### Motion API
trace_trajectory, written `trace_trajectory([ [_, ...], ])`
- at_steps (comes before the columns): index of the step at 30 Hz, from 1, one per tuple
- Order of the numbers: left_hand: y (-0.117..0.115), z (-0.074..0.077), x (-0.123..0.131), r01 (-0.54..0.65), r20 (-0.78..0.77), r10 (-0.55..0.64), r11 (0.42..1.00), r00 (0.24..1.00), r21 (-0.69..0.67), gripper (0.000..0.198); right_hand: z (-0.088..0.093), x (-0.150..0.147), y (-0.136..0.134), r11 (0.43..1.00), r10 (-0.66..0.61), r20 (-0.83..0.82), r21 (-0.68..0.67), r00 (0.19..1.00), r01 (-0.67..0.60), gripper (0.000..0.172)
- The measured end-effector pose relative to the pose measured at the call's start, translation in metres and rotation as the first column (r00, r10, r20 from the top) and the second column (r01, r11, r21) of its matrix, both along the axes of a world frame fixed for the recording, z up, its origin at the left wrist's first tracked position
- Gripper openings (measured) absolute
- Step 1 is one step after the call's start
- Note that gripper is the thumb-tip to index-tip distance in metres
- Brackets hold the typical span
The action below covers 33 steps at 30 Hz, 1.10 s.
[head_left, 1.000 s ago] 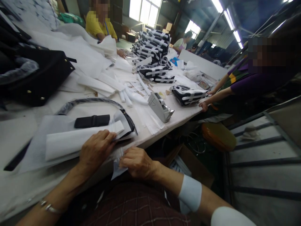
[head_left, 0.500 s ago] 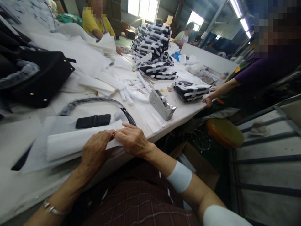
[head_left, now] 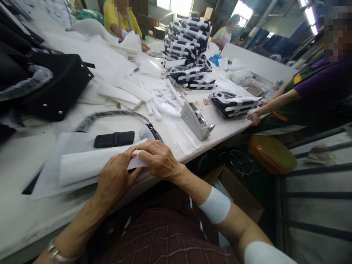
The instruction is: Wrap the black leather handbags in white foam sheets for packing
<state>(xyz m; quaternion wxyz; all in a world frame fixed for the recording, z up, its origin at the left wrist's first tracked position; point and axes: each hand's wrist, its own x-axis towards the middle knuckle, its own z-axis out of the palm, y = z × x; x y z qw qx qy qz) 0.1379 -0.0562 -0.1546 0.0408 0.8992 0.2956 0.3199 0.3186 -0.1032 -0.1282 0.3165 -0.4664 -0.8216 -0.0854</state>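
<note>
In the head view a long folded strip of white wrapping paper [head_left: 85, 165] lies at the table's front edge, over a thinner white sheet. My left hand [head_left: 117, 174] is closed on its right part. My right hand [head_left: 158, 159] pinches the paper's right end, its fingertips close to my left ones. Something dark shows under the paper by my hands, mostly hidden. Just behind lie a black strap piece with a band [head_left: 114, 139] and a curved bag handle [head_left: 115, 113] in clear plastic, its right end near my right hand.
A grey tape dispenser [head_left: 196, 121] stands right of my hands. A black bag [head_left: 57, 84] lies at left. Wrapped black-and-white bundles [head_left: 189, 44] are stacked at the back. A co-worker's hand [head_left: 254, 118] is by another bundle [head_left: 233, 104]. Below stands an open cardboard box [head_left: 239, 190].
The view has shifted slightly, moving the scene right. My right fingers have curled down onto the paper's end, and my left thumb has spread out beneath it.
</note>
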Motion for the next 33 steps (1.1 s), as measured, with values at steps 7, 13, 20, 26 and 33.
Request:
trace_trajectory([
  [7, 0.001, -0.001, 0.002, -0.028, 0.017, 0.027, 0.999, 0.999, 0.016, 0.055, -0.004, 0.002, 0.004, 0.993, -0.073, 0.064, -0.09, 0.995, 0.079, 0.013],
  [13, -0.007, 0.005, 0.003, -0.013, 0.073, 0.019, 0.996, 0.997, -0.083, 0.06, -0.002, 0.002, -0.001, 1.0, -0.01, -0.069, -0.02, 0.998, 0.008, 0.023],
  [20, -0.008, 0.006, 0.006, -0.043, 0.148, 0.063, 0.99, 0.987, -0.136, 0.058, -0.001, 0.009, 0.001, 0.998, 0.064, -0.092, 0.001, 0.994, -0.064, 0.029],
  [26, -0.008, 0.004, 0.01, -0.09, 0.156, 0.112, 0.986, 0.981, -0.143, 0.055, 0.006, 0.007, 0.011, 0.994, 0.03, -0.037, -0.104, 0.999, -0.034, 0.029],
  [33, -0.007, 0.004, 0.019, -0.216, 0.137, 0.246, 0.955, 0.96, -0.202, 0.052, 0.007, 0.004, 0.03, 0.902, -0.123, -0.099, -0.426, 0.988, 0.069, 0.017],
])
